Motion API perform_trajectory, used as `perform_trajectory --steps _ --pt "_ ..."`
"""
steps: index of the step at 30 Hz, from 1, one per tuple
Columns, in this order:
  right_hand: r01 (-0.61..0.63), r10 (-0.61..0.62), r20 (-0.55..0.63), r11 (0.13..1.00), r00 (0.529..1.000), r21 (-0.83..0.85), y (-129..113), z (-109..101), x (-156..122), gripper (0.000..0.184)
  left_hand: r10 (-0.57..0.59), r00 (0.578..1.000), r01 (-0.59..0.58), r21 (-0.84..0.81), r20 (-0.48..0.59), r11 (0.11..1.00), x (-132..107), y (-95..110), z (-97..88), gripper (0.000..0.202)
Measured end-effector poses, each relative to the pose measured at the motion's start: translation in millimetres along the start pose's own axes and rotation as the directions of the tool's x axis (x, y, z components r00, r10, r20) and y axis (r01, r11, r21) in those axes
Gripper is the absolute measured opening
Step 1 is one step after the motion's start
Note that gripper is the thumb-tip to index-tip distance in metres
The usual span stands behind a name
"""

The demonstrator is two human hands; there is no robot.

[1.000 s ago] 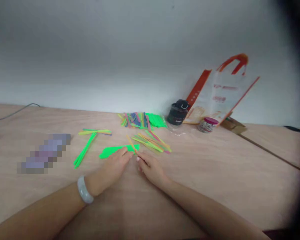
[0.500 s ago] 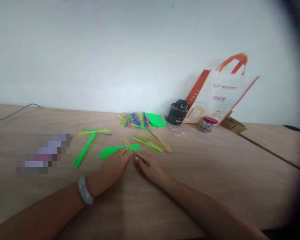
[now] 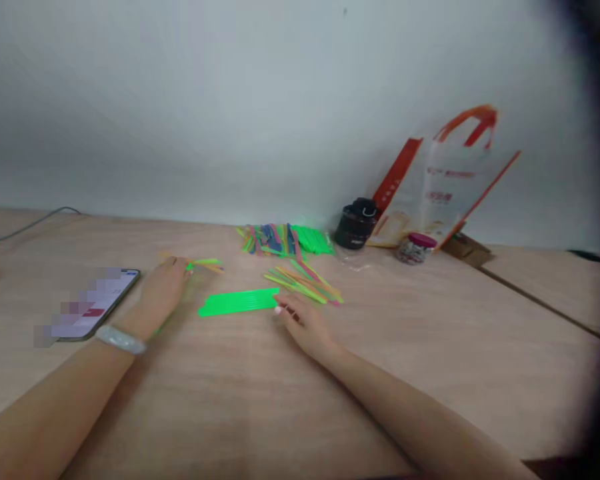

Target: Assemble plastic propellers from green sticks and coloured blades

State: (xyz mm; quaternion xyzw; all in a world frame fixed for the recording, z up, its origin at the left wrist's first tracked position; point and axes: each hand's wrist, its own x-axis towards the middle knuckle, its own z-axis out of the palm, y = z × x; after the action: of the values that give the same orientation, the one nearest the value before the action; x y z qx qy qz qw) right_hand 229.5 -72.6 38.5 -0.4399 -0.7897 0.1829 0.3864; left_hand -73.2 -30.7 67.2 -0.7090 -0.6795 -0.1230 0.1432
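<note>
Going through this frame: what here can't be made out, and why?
All in the head view:
- left hand: motion blur; unclear whether it grips the loose sticks beside it.
- right hand touches the green stick row; the sticks are too blurred to count.
- phone: screen pixelated.
- carrier bag: print blurred.
- small jar: contents too small.
- table: right end lost in the dark vignette.

bag (image 3: pixel 445 190): red print on its white front, too blurry to read
phone (image 3: pixel 97 307): near the desk's (image 3: pixel 430 320) left edge, screen blurred
black jar (image 3: pixel 355 227): small white mark, too tiny to read
</note>
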Motion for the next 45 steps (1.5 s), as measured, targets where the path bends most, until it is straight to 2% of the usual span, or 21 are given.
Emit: perform_trajectory --steps 2,6,11,16,20,22,25,28,31,35,40,45 --pt "0.008 -0.008 -0.013 1.0 1.0 -0.006 1 -1 1 0.028 -0.026 0.998 0.027 -0.018 0.052 0.999 2 -8 8.1 0.024" --pt "0.007 -0.01 -0.047 0.998 0.999 -0.057 12 -7 6 0.029 -0.048 0.996 0.052 -0.05 0.078 0.997 5 -16 17.3 0.025" --pt "-0.029 -0.001 -0.141 0.977 0.99 -0.21 38 -25 16 0.029 -0.071 0.994 0.076 -0.06 0.087 0.995 4 -14 14.6 0.025" --pt "-0.106 0.034 -0.164 0.884 0.986 -0.455 64 -42 23 0.026 -0.048 0.998 0.049 -0.012 0.052 0.999 1 -9 7.2 0.026" --pt "-0.126 0.063 -0.131 0.82 0.989 -0.558 70 -42 26 0.024 0.054 0.997 -0.055 -0.026 -0.058 0.998 -4 6 -0.7 0.026" --pt "-0.091 0.054 -0.08 0.796 0.995 -0.598 68 -39 26 0.024 0.166 0.979 -0.178 -0.093 -0.121 0.98 -9 21 -3.3 0.026" --pt "-0.064 0.044 -0.047 0.769 0.998 -0.636 67 -37 26 0.025 0.386 0.906 -0.415 -0.186 -0.173 0.891 -22 49 -4.1 0.026" --pt "-0.119 0.07 -0.1 0.746 0.992 -0.655 70 -41 28 0.027 0.555 0.824 -0.566 -0.207 -0.114 0.798 -35 75 -2.0 0.027" --pt "-0.191 0.131 -0.14 0.723 0.981 -0.664 76 -47 30 0.027 0.605 0.796 -0.598 -0.204 -0.037 0.775 -42 91 1.5 0.026" --pt "-0.227 0.195 -0.125 0.703 0.973 -0.674 79 -49 31 0.025 0.609 0.793 -0.593 -0.214 0.011 0.776 -44 97 4.8 0.023" --pt "-0.234 0.211 -0.117 0.713 0.971 -0.661 77 -46 32 0.02 0.615 0.788 -0.595 -0.255 0.001 0.762 -44 96 4.6 0.022" --pt "-0.233 0.204 -0.123 0.712 0.971 -0.663 78 -46 33 0.022 0.591 0.806 -0.571 -0.316 -0.04 0.757 -44 100 10.6 0.02"
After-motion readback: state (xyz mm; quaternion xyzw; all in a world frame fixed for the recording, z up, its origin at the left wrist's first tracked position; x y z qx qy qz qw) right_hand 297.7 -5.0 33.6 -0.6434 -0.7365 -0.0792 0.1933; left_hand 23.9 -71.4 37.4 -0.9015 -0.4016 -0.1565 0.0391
